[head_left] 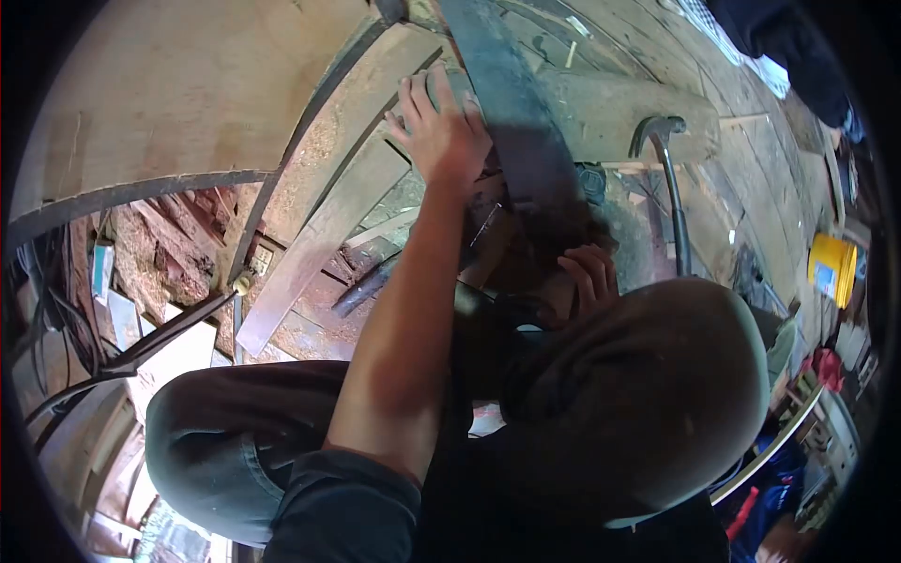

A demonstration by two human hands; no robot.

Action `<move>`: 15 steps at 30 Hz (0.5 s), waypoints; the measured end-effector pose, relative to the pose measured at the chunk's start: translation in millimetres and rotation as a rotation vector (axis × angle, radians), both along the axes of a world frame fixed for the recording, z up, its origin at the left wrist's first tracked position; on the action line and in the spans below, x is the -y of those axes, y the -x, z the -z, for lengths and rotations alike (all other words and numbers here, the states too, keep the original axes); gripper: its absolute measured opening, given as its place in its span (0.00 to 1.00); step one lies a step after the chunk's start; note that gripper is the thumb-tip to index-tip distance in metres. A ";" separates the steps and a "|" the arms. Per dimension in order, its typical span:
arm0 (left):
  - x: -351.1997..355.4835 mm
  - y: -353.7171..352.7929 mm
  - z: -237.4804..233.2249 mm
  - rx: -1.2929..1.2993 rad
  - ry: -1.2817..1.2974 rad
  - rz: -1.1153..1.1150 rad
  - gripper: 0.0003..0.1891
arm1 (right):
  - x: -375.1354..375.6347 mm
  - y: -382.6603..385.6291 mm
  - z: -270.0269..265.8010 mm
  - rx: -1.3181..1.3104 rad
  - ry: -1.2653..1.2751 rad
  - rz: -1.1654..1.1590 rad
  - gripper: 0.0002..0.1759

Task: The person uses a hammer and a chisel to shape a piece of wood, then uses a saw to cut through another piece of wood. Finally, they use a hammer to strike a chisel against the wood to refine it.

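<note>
My left hand (439, 129) lies with its fingers spread on pieces of wood at the top centre, beside a long dark board (526, 122). The board slants down from the top edge towards my knees. Near its lower end is my right hand (591, 274), in shadow, with fingers curled; what it holds, if anything, is hidden. A pale plank (310, 249) runs down and left from below my left hand. Right of the dark board, a hammer (673, 188) rests with its head on a wooden block (624, 117).
A large plywood sheet (178, 84) fills the upper left. Cables (61, 328) and wood scraps (174, 244) lie at the left. A yellow bucket (832, 269) stands at the right. Another person's hand (781, 542) shows at the lower right.
</note>
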State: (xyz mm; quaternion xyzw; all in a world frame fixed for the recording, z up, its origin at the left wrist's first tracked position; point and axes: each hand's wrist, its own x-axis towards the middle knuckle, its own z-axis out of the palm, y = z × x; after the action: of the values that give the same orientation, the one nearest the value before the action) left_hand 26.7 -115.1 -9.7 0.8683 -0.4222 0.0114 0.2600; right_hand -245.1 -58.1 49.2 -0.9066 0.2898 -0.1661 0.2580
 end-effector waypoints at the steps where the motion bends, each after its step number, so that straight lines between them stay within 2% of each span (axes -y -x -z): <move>1: -0.3 -0.1 -2.0 0.016 -0.025 0.007 0.29 | -4.1 5.6 0.5 -0.003 0.003 0.005 0.38; 5: 3.0 -3.1 -7.9 0.017 -0.058 0.053 0.29 | -1.3 17.8 17.1 -0.054 0.065 -0.009 0.40; 10: 11.7 -6.5 -9.3 -0.044 -0.134 0.004 0.29 | 4.7 28.4 58.5 -0.186 0.210 -0.073 0.30; 13: 18.5 -5.6 -18.5 -0.112 -0.192 -0.036 0.28 | 17.4 5.5 30.2 -0.144 0.110 -0.074 0.28; 15: 22.7 -4.0 -12.2 -0.139 -0.231 -0.068 0.27 | 13.6 1.2 30.2 -0.149 0.115 -0.079 0.28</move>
State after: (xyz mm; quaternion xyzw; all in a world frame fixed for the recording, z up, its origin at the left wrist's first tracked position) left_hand 30.7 -137.8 2.5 0.9050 -0.3721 -0.0885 0.1863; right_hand -246.3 -71.7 19.0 -0.9405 0.2620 -0.1044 0.1895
